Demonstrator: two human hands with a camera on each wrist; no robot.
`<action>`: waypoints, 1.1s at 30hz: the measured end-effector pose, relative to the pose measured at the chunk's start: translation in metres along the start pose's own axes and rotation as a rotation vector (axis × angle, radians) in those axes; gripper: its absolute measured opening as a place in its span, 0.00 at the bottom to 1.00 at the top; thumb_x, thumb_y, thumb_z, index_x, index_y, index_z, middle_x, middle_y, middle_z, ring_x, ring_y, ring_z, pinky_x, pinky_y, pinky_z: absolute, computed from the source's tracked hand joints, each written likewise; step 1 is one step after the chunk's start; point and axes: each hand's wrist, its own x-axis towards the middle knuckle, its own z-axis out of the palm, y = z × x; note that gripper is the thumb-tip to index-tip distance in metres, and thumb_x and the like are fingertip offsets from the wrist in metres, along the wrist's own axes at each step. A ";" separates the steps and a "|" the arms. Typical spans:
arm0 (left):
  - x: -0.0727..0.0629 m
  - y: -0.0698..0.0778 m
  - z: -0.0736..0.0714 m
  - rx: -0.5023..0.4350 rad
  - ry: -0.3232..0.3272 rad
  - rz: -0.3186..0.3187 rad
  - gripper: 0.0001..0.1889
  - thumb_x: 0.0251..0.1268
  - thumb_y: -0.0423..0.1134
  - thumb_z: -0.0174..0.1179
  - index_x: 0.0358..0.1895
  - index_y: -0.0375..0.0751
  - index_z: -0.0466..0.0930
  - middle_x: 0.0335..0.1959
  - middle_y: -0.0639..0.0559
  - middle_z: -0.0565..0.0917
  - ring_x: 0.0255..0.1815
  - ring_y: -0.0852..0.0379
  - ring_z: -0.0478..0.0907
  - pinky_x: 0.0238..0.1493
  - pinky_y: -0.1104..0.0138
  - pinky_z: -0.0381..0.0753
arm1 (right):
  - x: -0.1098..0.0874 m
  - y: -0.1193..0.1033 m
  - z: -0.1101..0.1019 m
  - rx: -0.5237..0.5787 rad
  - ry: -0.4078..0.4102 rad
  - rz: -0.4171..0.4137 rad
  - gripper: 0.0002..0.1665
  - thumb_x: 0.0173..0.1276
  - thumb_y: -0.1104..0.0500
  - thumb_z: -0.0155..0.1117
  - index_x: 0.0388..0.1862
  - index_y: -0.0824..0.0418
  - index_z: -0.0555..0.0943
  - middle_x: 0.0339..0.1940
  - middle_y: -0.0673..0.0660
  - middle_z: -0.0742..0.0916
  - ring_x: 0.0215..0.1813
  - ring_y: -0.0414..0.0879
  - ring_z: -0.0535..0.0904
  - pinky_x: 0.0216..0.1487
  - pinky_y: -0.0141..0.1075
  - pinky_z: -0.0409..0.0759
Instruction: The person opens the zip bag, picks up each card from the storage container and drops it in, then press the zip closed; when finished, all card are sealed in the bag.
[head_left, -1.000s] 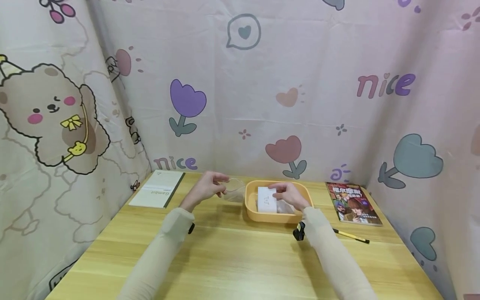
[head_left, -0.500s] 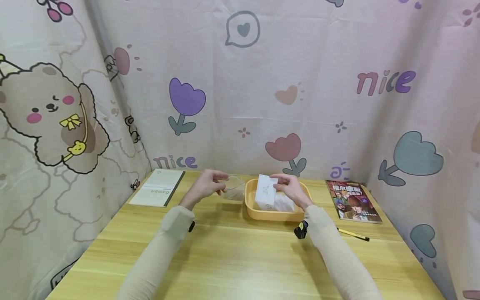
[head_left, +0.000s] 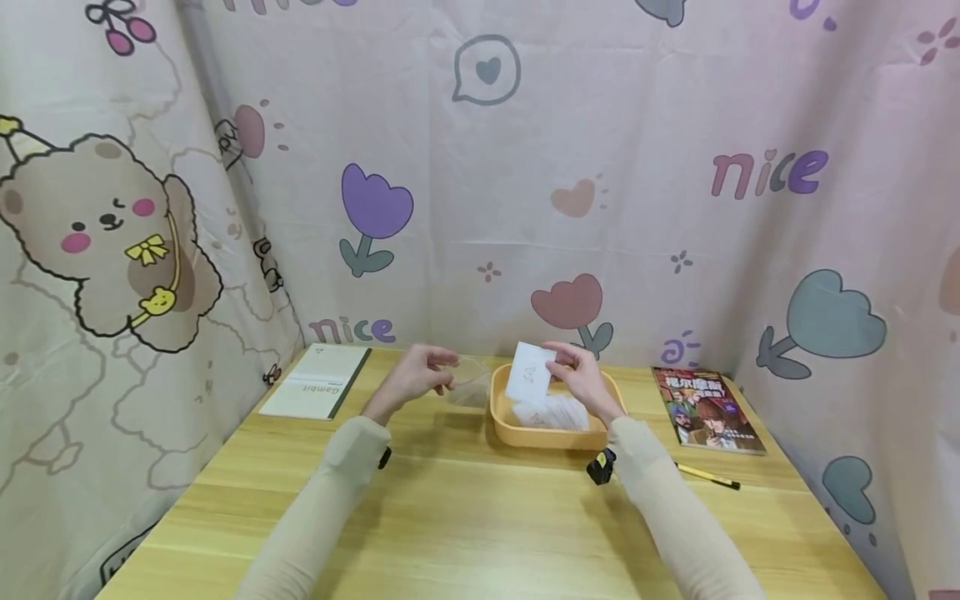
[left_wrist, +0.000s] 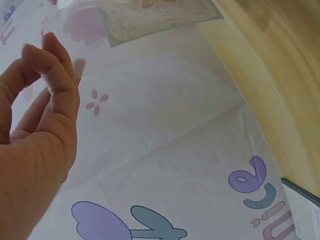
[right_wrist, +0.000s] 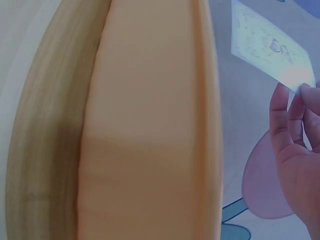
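Currently: yellow tub (head_left: pixel 551 437) on the wooden table (head_left: pixel 487 533), taken as landmark. White card (head_left: pixel 531 372) held up over the tub's far left part, face tilted, lower end just above or against the loose pile of cards (head_left: pixel 561 412) inside; cannot tell if touching. Right hand (head_left: pixel 581 379) above the tub's right side, fingertips and thumb narrow, pinching the card; right wrist view puts the grip at a corner. Left hand (head_left: pixel 416 377) left of the tub, fingers drawn close, holding clear plastic (head_left: pixel 468 387) by its left edge; bag or box, cannot tell.

Handling, judged by eye: card light, thin, fairly stiff, likely smooth enough to slide on its neighbours and easy to crease. Best hold: light pinch at a corner or edge. Plastic probably slippery; rim the surest place.

Beyond the tub's left: pale notebook (head_left: pixel 315 379). To its right: magazine (head_left: pixel 707 408), with a yellow pen (head_left: pixel 707 476) nearer the person.
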 end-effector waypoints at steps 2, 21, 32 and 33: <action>0.001 0.001 0.000 -0.002 0.004 0.003 0.20 0.59 0.24 0.59 0.56 0.27 0.79 0.55 0.33 0.82 0.32 0.47 0.86 0.34 0.59 0.88 | 0.001 -0.004 0.001 0.011 0.009 -0.019 0.22 0.69 0.67 0.62 0.62 0.62 0.78 0.30 0.57 0.81 0.35 0.52 0.82 0.39 0.37 0.88; 0.007 0.004 0.006 -0.018 -0.014 0.014 0.21 0.57 0.24 0.60 0.57 0.26 0.78 0.56 0.34 0.82 0.29 0.56 0.85 0.31 0.65 0.87 | 0.002 -0.032 0.009 0.284 0.096 -0.161 0.25 0.67 0.71 0.62 0.63 0.71 0.73 0.29 0.50 0.76 0.29 0.39 0.77 0.39 0.54 0.86; 0.002 0.003 0.005 -0.009 -0.019 -0.005 0.22 0.57 0.24 0.60 0.58 0.25 0.77 0.57 0.32 0.81 0.30 0.54 0.85 0.31 0.65 0.87 | 0.000 -0.048 0.037 0.341 0.055 -0.216 0.23 0.68 0.75 0.57 0.61 0.74 0.67 0.34 0.57 0.76 0.33 0.45 0.79 0.42 0.59 0.85; 0.002 0.003 0.005 -0.009 -0.017 -0.007 0.22 0.57 0.24 0.60 0.58 0.25 0.77 0.57 0.32 0.81 0.30 0.54 0.85 0.31 0.65 0.87 | 0.000 -0.050 0.039 0.340 0.053 -0.220 0.23 0.68 0.75 0.56 0.61 0.73 0.67 0.35 0.58 0.77 0.34 0.45 0.79 0.42 0.60 0.84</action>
